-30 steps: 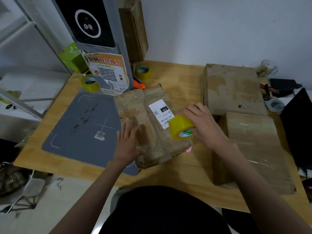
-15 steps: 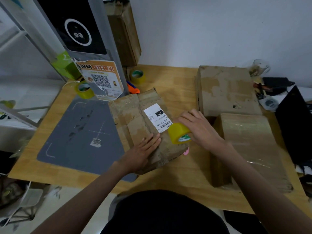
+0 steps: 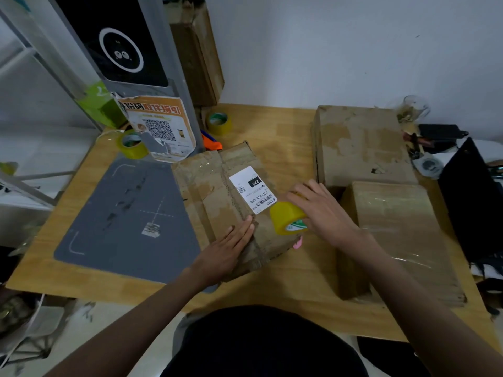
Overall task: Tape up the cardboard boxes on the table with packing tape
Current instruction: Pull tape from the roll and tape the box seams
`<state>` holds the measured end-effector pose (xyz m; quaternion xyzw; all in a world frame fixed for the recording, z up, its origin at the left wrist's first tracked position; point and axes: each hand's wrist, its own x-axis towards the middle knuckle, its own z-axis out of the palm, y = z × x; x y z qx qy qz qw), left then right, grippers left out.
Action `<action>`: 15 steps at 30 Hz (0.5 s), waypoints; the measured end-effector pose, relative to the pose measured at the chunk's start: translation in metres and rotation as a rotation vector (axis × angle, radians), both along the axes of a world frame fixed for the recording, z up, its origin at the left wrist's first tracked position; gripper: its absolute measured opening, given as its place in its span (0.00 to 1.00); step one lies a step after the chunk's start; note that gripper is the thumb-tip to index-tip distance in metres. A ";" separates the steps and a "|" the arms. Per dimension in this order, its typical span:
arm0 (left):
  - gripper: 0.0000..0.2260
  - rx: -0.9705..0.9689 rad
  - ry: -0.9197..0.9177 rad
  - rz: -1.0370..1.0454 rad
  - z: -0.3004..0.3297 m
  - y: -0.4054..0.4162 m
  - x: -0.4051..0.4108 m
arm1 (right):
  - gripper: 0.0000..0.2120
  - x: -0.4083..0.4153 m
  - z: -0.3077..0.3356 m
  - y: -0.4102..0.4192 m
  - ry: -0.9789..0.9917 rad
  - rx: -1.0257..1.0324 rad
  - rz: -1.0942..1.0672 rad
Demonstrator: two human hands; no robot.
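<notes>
Worktop (image 3: 294, 270) is crowded: two bigger cardboard boxes (image 3: 362, 148) sit at 3 o'clock, leaving little room to swing. The labelled box (image 3: 217, 197) sits mid-worktop; left hand (image 3: 231, 246) presses flat on its seam, fingers straight. Right hand (image 3: 324, 213) has its grip wrapped round the yellow tape roll (image 3: 288, 217) on the box's right edge. Looks mid-strip; next I'd pull tape across the seam. Spare rolls (image 3: 219, 122) wait at 11.

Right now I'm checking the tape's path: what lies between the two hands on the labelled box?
In the head view, only the box top, with its centre seam, lies between the left hand and the right hand gripping the tape roll.
</notes>
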<state>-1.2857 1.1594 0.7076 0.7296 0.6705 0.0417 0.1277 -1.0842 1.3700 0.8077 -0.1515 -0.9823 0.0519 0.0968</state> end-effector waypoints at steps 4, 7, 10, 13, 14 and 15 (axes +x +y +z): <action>0.36 -0.056 -0.033 -0.021 0.012 0.004 -0.002 | 0.39 0.000 -0.001 0.001 0.000 -0.006 -0.010; 0.35 -0.027 -0.050 0.012 0.016 0.005 -0.001 | 0.39 0.002 -0.001 0.001 0.011 -0.015 -0.010; 0.44 -0.023 -0.018 0.065 0.014 0.006 0.003 | 0.38 0.003 0.000 -0.001 0.030 -0.022 -0.009; 0.43 0.009 -0.064 0.148 0.016 0.009 0.008 | 0.39 0.003 0.001 -0.002 0.047 -0.021 -0.010; 0.42 0.034 -0.072 0.164 0.016 0.009 0.010 | 0.38 0.004 0.001 -0.002 0.050 -0.013 -0.010; 0.41 0.068 -0.075 0.168 0.016 0.008 0.011 | 0.37 0.004 0.000 -0.002 0.054 -0.005 -0.012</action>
